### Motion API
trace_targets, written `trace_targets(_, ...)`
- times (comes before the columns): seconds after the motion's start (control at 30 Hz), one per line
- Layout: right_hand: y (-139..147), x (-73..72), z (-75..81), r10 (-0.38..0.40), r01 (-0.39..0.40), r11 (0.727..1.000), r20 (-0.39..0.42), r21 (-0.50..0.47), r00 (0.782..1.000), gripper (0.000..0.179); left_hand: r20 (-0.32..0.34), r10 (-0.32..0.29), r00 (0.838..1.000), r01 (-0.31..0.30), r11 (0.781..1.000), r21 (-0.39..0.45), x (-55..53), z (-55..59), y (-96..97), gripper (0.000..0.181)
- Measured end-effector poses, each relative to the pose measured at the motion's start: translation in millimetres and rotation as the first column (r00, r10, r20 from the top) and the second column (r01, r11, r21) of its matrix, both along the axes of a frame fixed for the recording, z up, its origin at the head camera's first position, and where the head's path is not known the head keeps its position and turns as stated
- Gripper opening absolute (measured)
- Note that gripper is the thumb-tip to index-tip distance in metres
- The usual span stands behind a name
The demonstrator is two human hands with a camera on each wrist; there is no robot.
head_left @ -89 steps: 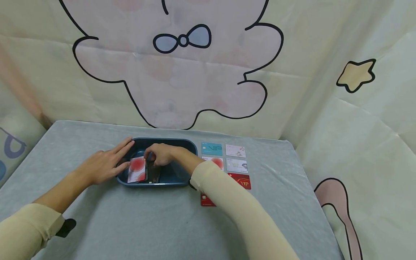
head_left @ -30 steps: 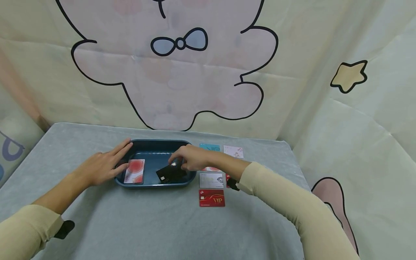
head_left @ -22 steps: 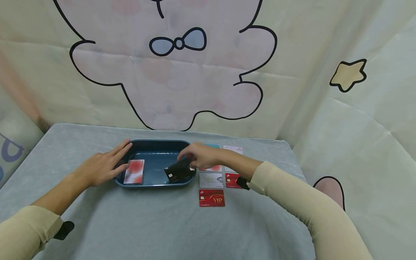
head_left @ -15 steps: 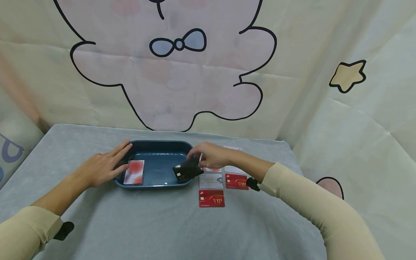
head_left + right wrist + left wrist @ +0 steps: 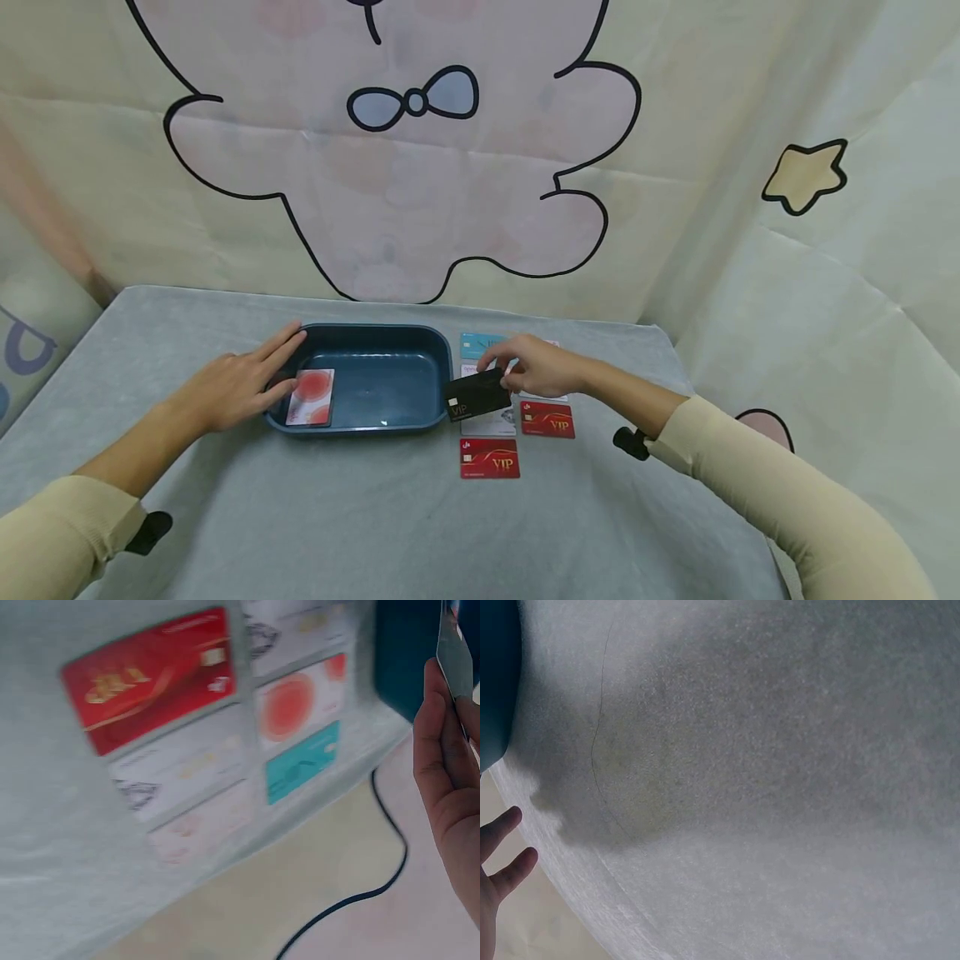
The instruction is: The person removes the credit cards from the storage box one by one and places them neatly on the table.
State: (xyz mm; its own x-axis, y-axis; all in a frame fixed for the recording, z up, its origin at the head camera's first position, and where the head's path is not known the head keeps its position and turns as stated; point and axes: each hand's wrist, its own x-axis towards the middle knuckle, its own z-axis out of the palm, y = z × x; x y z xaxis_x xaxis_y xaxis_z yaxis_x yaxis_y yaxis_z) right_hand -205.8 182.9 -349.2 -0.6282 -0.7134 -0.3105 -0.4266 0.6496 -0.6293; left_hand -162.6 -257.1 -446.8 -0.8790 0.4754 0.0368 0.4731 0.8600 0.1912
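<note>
My right hand pinches a black VIP card by its right end, just beyond the right rim of a dark blue tray. The card is tilted and partly covers the cards under it. In the right wrist view the same black card shows nearly edge-on between thumb and fingers. My left hand rests on the tray's left rim with its fingers extended. Inside the tray, at its left end, lies a white card with red circles. The left wrist view catches only fingertips of the left hand.
Right of the tray, cards lie in two columns on the grey cloth. Among them are a teal card, a silver-white card and two red VIP cards. A patterned curtain hangs behind the table.
The right hand has lifted the black card from the tray and carried it rightward over its rim, above the laid-out cards. The left hand has stayed on the tray.
</note>
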Motion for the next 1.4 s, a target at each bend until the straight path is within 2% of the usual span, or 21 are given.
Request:
trace_targets(0.23,32.6,6.8,-14.7,-0.102,0.102,0.995,0.096,0.007,0.990,0.031,-0.002,0.000,1.000,0.000,1.000,0.002,-0.7,0.2,0.4,0.074)
trace_targets(0.33,48.3,7.5,-22.2,-0.126,0.127,0.992,0.110,0.001,0.986,0.030,-0.002,-0.003,1.000,0.003,1.000,0.006,-0.9,0.0,1.0,0.074)
trace_targets(0.53,82.1,12.0,-39.0,-0.133,0.132,0.991,0.094,0.015,0.987,0.028,-0.007,-0.006,1.000,0.006,1.000,0.007,-2.0,0.8,3.5,0.075)
trace_targets(0.77,111.0,28.1,-59.3,-0.145,0.149,0.989,0.157,-0.013,0.977,0.027,0.000,-0.001,1.000,0.001,1.000,0.000,-2.8,0.9,4.0,0.076)
trace_targets(1.1,128.0,40.2,-73.5,-0.147,0.158,0.986,0.178,-0.049,0.973,0.022,-0.003,0.010,1.000,-0.010,1.000,0.002,0.4,-2.3,1.9,0.074)
trace_targets(1.4,132.2,46.0,-78.0,-0.185,0.198,0.980,0.240,-0.032,0.953,0.028,0.010,0.010,1.000,-0.010,1.000,-0.004,0.2,-1.7,1.2,0.074)
